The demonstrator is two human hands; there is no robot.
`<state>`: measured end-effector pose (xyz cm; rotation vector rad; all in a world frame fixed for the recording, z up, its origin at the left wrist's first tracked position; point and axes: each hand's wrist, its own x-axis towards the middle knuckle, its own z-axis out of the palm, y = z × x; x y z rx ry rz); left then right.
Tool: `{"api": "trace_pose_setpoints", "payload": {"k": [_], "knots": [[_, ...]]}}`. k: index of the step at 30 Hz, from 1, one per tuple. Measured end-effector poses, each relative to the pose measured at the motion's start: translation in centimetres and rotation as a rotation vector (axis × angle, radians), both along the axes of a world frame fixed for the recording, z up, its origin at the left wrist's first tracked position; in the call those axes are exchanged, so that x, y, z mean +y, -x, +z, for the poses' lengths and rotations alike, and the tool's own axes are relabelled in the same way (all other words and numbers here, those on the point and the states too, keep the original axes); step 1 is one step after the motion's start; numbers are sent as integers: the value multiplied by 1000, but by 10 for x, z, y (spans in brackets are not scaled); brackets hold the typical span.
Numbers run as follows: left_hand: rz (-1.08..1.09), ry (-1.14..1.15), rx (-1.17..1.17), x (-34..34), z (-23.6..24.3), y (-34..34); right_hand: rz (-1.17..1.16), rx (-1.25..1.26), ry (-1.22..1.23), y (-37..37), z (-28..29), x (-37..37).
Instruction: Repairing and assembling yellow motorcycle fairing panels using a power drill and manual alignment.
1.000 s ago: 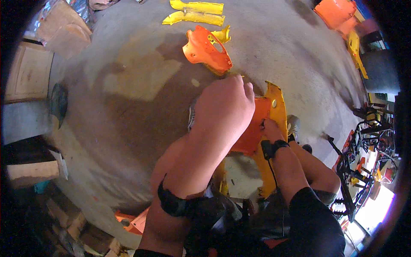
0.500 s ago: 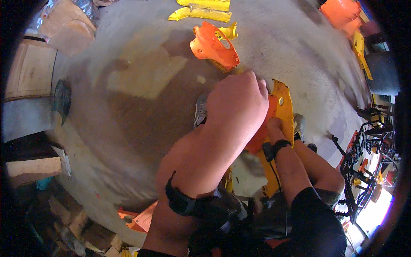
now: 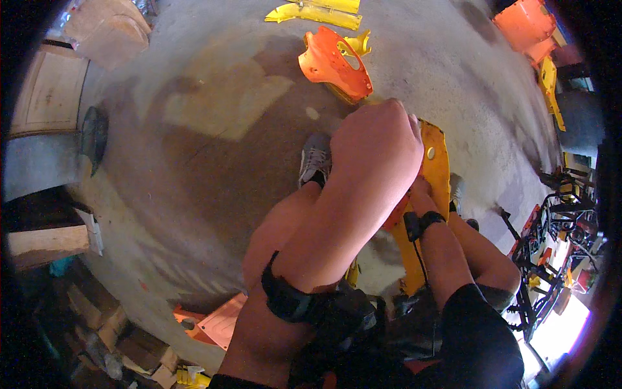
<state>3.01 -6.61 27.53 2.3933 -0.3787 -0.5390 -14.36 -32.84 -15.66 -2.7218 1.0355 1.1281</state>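
Note:
A long curved panel (image 3: 438, 152), yellow with a round hole near its top and some orange on the inner side, stands tilted between my legs. My right hand (image 3: 420, 188), below a black wrist strap, is closed at the panel's inner side, its fingertips hidden. My left hand (image 3: 379, 136) is bent over at the panel's upper left edge, back of the hand up. Its fingers are curled and mostly out of sight, so what they hold does not show. Just beyond lies an orange shell (image 3: 334, 65) with an oval opening, a small yellow piece (image 3: 358, 43) beside it.
Long yellow panels (image 3: 317, 14) lie at the far side. More orange parts (image 3: 526, 26) are at the far right, another orange panel (image 3: 223, 318) at the near left. Metal frames (image 3: 538, 259) crowd the right. Cardboard boxes (image 3: 146, 353) and a wooden cabinet (image 3: 48, 91) line the left.
The view has shifted slightly, so most things sit a little differently. My left hand has moved slightly right over the panel and covers more of its orange part. My right hand stays at the panel.

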Motion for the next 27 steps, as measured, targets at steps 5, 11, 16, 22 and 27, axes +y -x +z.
{"api": "trace_pose_setpoints", "payload": {"k": [5, 11, 16, 22, 27], "knots": [[-9, 22, -21, -8, -3, 2, 0, -3, -13, 10, 8, -16], [26, 14, -1, 3, 0, 2, 70, -14, -82, 1, 20, 6], [-29, 44, 8, -6, 0, 2, 64, -14, -93, 18, 25, -3], [-25, 22, -206, -10, 9, 10, 39, -38, -118, 21, 35, -5], [-52, -7, -253, 3, -15, 7, 85, -47, -172, 7, 39, 22]]}}
